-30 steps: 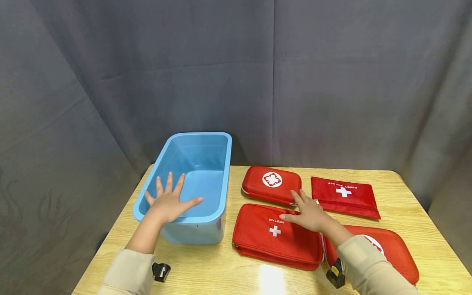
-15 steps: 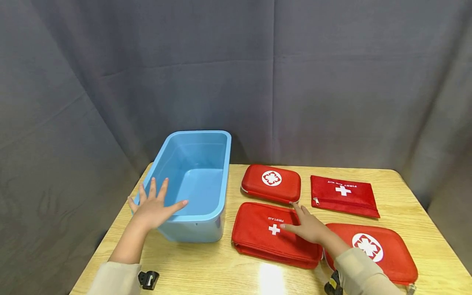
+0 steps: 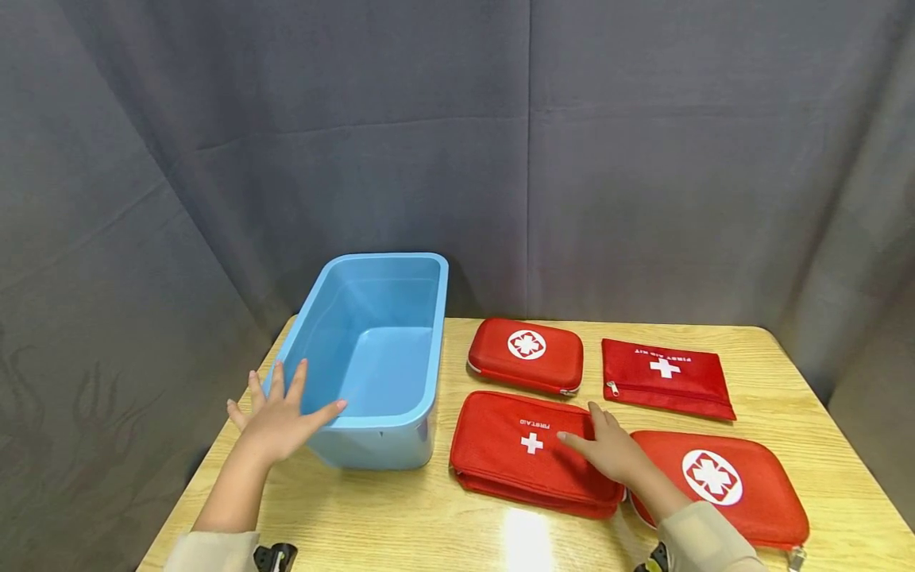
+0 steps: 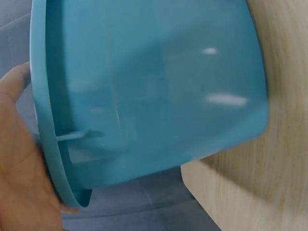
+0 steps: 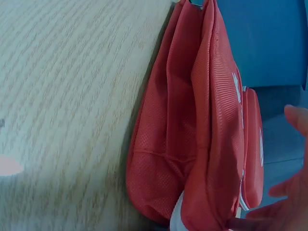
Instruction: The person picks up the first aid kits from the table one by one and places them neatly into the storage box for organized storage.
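My left hand (image 3: 273, 425) spreads its fingers at the near left corner of a blue plastic bin (image 3: 386, 420). In the left wrist view that hand (image 4: 21, 163) lies right at the bin's rim (image 4: 44, 106). My right hand (image 3: 611, 449), fingers extended, is over the right part of a red soft first aid bag (image 3: 493, 445) with a white cross. The right wrist view shows the side of this bag (image 5: 211, 125), with the right hand (image 5: 288, 192) above its top face. Neither hand holds anything.
Behind the bag lies a small red hard case (image 3: 493, 349). A flat red zip pouch (image 3: 693, 385) lies at the back right, and a larger red case (image 3: 765, 485) at the right. A grey curtain (image 3: 457, 159) hangs behind the wooden table (image 3: 400, 524).
My left hand has moved left and toward me, from over the bin to its near left corner. My right hand has drawn slightly back and right over the bag.
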`<state>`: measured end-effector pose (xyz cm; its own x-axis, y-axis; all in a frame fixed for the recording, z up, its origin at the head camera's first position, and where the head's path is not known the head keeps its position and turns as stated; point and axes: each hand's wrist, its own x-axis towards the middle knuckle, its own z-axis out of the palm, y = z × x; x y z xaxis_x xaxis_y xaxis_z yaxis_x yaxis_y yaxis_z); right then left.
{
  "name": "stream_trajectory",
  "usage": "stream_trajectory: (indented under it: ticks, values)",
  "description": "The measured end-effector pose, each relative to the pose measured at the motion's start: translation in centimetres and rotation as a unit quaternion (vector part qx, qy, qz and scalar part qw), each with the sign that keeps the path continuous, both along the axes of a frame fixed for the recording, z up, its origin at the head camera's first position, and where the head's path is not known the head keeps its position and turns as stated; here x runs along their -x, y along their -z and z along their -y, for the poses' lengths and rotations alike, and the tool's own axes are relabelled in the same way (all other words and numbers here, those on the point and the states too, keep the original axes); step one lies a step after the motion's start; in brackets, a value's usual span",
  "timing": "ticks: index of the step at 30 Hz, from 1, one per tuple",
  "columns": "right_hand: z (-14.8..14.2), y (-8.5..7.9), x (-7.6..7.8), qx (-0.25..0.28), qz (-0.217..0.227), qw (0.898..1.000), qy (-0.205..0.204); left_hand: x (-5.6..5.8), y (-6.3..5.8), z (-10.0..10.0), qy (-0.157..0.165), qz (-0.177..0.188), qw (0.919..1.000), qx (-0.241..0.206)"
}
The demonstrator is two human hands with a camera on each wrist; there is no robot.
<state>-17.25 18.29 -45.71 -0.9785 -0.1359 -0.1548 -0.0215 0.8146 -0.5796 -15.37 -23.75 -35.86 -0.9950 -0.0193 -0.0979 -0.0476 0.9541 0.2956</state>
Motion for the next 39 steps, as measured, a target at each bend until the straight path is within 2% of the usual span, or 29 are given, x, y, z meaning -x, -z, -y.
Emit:
stream_trajectory:
  ticks: [5, 10, 17, 25, 30, 39]
  values:
    - [-0.2, 0.3, 0.3, -0.002, -0.01, 1.0, 0.027, -0.4, 0.3, 0.4, -0.003, 0.002, 1.0, -0.007]
    - [-0.3, 0.5, 0.7, -0.038, -0.011, 0.998, 0.054, -0.7, 0.2, 0.7, -0.007, -0.003, 0.9998, -0.017]
    - [-0.2, 0.9, 1.7, -0.066, 0.008, 0.996, 0.051, -0.9, 0.0, 1.1, -0.008, 0.002, 0.9993, -0.035]
    - [-0.3, 0.9, 3.0, -0.078, 0.018, 0.995, 0.057, -1.1, 0.5, 1.6, -0.002, 0.0, 0.998, -0.062]
    - [-0.5, 1.1, 3.4, -0.058, 0.028, 0.996, 0.058, -1.3, 0.8, 1.5, -0.006, -0.008, 0.9961, -0.087]
    - [-0.3, 1.7, 3.5, 0.036, 0.041, 0.996, 0.07, -1.3, 1.1, 1.3, -0.012, -0.024, 0.9951, -0.095]
